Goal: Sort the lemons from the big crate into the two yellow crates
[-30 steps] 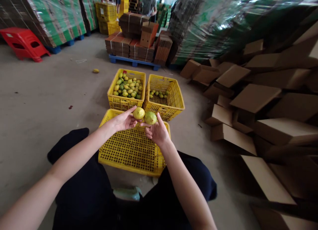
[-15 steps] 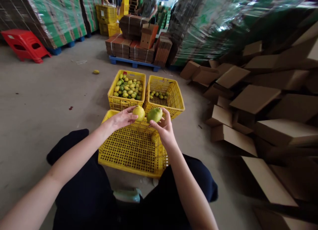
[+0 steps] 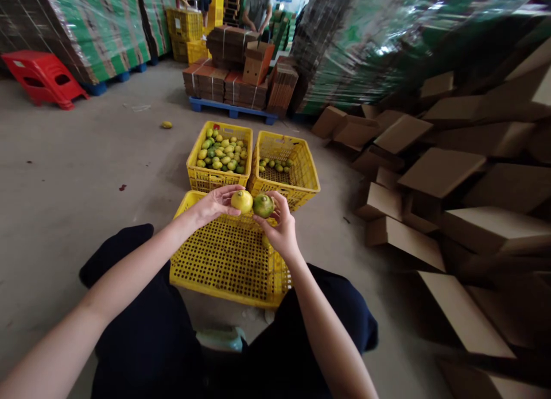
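Observation:
My left hand (image 3: 220, 204) is closed on a yellow lemon (image 3: 241, 201), holding it by its left side. My right hand (image 3: 280, 227) grips a green lemon (image 3: 263, 205) between thumb and fingers. The two fruits are side by side, very close together, above the far side of a yellow crate (image 3: 215, 267) between my knees. Part of a yellow fruit (image 3: 266, 240) shows in that crate, half hidden by my right hand. Beyond it stand a left crate (image 3: 219, 183) full of yellow and green lemons and a right crate (image 3: 307, 166) with several greenish ones.
Loose cardboard boxes (image 3: 443, 169) are heaped along the right. A single lemon (image 3: 166, 124) lies on the floor. A red stool (image 3: 43, 77) is at the left. Flattened cartons sit on a blue pallet (image 3: 232, 109), with a person (image 3: 257, 11) behind them.
My right hand has turned the green lemon so its end faces me and brought it slightly left, nearer the yellow one. The yellow lemon has also turned a little.

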### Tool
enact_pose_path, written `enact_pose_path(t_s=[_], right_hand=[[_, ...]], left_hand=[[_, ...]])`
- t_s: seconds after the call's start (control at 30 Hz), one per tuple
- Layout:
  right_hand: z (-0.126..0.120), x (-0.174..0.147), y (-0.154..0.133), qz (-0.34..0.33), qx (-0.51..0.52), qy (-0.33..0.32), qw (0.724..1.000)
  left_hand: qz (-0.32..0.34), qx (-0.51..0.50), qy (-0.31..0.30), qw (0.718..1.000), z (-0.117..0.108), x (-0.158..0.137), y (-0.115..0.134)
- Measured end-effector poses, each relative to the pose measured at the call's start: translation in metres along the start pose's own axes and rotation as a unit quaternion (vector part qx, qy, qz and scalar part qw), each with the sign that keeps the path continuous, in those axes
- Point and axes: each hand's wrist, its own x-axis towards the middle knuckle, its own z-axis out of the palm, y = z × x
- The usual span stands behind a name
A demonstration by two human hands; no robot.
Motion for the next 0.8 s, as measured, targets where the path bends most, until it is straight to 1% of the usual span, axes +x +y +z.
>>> enact_pose_path(t_s=[0.1, 0.27, 0.4, 0.53, 0.6, 0.67, 0.8], right_hand=[[-0.0008, -0.0004, -0.0019, -0.016, -0.019, 0.005, 1.000], [-0.0032, -0.0002, -0.0001, -0.010, -0.043, -0.007, 0.999], [-0.0050, 0.0005, 0.0007, -0.005, -0.059, -0.022, 0.998], [-0.0049, 0.0009, -0.0003, 0.003, -0.041, -0.013, 0.999], [-0.0044, 0.0005, -0.0006, 0.025, -0.025, -0.013, 0.999], [-0.0034, -0.0006, -0.0004, 0.062, 0.001, -0.015, 0.998], [0.0003, -0.0022, 0.0006, 0.136, 0.080, 0.003, 0.987]], left_hand=[[0.010, 0.027, -0.006, 1.000, -0.0013, -0.0003, -0.0005], [0.030, 0.081, -0.001, 0.996, -0.0028, 0.0000, -0.0020], [0.020, 0.084, -0.001, 0.996, -0.0033, 0.0012, -0.0037], [0.009, 0.071, 0.006, 0.997, -0.0013, 0.0005, -0.0016], [0.003, 0.067, 0.012, 0.998, -0.0009, -0.0001, 0.0001], [0.001, 0.070, 0.023, 0.997, -0.0018, -0.0004, 0.0015], [-0.010, 0.065, 0.066, 0.996, -0.0047, 0.0000, 0.0022]])
